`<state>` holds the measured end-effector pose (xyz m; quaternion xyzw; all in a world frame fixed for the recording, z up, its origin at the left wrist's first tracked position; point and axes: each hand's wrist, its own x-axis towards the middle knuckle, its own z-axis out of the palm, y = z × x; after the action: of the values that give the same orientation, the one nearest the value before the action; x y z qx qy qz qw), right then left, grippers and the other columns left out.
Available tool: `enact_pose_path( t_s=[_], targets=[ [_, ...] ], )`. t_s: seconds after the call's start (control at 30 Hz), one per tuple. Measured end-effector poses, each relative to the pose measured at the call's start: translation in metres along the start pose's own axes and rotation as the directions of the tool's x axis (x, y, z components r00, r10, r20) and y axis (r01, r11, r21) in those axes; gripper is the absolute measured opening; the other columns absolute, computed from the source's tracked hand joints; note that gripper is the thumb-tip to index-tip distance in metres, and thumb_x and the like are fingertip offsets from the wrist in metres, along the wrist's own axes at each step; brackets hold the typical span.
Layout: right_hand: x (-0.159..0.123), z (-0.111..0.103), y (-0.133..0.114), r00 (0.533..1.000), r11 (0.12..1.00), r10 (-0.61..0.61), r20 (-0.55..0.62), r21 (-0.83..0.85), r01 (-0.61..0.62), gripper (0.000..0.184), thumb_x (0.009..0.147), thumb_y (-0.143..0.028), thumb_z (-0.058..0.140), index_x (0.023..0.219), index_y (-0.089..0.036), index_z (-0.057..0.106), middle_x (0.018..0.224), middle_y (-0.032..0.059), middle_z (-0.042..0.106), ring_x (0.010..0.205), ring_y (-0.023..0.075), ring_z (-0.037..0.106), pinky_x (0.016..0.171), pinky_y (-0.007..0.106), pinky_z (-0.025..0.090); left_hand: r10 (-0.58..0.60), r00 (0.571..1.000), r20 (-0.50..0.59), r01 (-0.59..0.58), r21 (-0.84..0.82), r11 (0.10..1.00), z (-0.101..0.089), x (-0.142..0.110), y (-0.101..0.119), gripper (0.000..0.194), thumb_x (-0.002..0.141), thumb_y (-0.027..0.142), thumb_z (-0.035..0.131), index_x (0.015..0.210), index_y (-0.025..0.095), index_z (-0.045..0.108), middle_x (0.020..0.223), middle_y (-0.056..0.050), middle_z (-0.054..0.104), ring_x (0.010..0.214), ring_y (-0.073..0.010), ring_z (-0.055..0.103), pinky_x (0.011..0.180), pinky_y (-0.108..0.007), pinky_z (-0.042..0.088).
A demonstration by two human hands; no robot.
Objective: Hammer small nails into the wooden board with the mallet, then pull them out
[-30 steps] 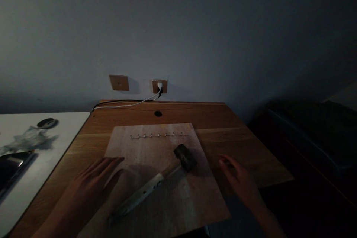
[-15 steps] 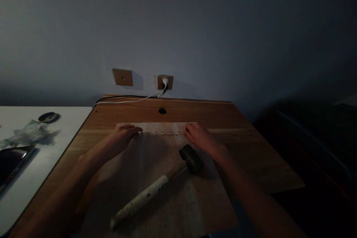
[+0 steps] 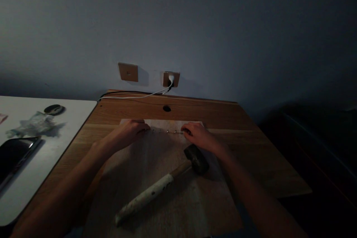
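A wooden board [image 3: 164, 163] lies on the desk, with a row of small upright metal nails [image 3: 175, 131] near its far edge. A thin pale line links some of the nails. At the row's left end my left hand [image 3: 132, 128] has its fingers bent and closed, covering the nails there. My right hand [image 3: 198, 135] is curled at the right end, fingertips against the last visible nail. What either hand pinches is hidden. A hammer [image 3: 156, 186] lies diagonally across the board, its dark head just below my right hand and its pale handle pointing toward me.
The wooden desk [image 3: 251, 156] extends right of the board. On the white table [image 3: 72, 119] at left are a crumpled clear plastic bag [image 3: 36, 123], a dark round object [image 3: 54, 109] and a black glossy device [image 3: 16, 152]. Cables [image 3: 134, 96] run to a wall socket [image 3: 171, 79].
Both hands moved forward from beside the board to the two ends of the nail row and closed there. The hammer stays on the board; the view has shifted slightly.
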<state>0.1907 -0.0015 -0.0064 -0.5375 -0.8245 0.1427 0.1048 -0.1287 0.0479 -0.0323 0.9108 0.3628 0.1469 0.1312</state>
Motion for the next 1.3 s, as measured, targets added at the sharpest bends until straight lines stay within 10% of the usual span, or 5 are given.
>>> enact_pose_path(
  t_s=[0.3,0.6,0.7,0.9,1.3],
  targets=[
    [0.012,-0.007,0.003,0.996,0.931,0.040,-0.076,0.365,-0.010,0.012,0.081,-0.008,0.071,0.076,-0.019,0.068,0.080,0.0042,0.068,0.081,0.0201,0.063,0.082,0.034,0.045,-0.255,0.952,-0.168,0.146,-0.485,0.862,-0.002,0.015,0.021,0.021,0.087,0.037,0.068,0.076,0.019,0.067,0.068,-0.001,0.063,0.061,-0.0135,0.056,0.061,-0.025,0.041],
    [0.010,-0.026,-0.038,0.969,0.592,0.180,-0.172,0.805,0.033,0.026,0.089,-0.049,0.042,0.080,-0.025,0.046,0.073,0.0001,0.052,0.067,0.0155,0.056,0.053,0.024,0.045,-0.459,0.811,0.362,0.154,-0.890,-0.429,0.008,0.016,0.035,0.016,0.075,0.020,0.067,0.072,0.016,0.052,0.065,0.003,0.045,0.048,-0.0056,0.037,0.039,-0.015,0.026],
    [0.014,-0.029,-0.044,0.964,0.604,0.213,-0.160,0.797,-0.001,0.037,0.093,-0.058,0.029,0.074,-0.027,0.034,0.066,-0.0041,0.040,0.054,0.0134,0.042,0.043,0.023,0.034,-0.497,0.810,0.313,0.207,-0.944,-0.257,0.005,0.016,0.037,0.026,0.078,0.028,0.064,0.065,0.020,0.042,0.060,0.006,0.036,0.046,-0.0066,0.030,0.039,-0.017,0.021],
    [0.021,-0.015,-0.034,0.970,0.873,0.229,-0.077,0.458,-0.170,0.041,0.094,-0.056,0.053,0.068,-0.025,0.046,0.060,-0.0037,0.045,0.058,0.0149,0.048,0.056,0.026,0.037,-0.426,0.901,-0.084,0.357,-0.416,0.837,0.004,0.010,0.040,0.021,0.085,0.038,0.062,0.091,0.019,0.068,0.061,0.003,0.052,0.056,-0.0146,0.049,0.053,-0.024,0.031],
    [0.028,-0.011,-0.040,0.970,0.961,0.140,0.199,-0.262,-0.085,0.020,0.100,-0.028,0.054,0.103,-0.017,0.070,0.096,0.0143,0.078,0.091,0.0280,0.074,0.077,0.031,0.044,-0.083,0.987,0.135,0.044,0.271,0.962,-0.001,0.016,0.040,0.023,0.099,0.019,0.045,0.102,0.017,0.068,0.091,-0.011,0.076,0.074,-0.0232,0.071,0.063,-0.030,0.041]
  ],
)
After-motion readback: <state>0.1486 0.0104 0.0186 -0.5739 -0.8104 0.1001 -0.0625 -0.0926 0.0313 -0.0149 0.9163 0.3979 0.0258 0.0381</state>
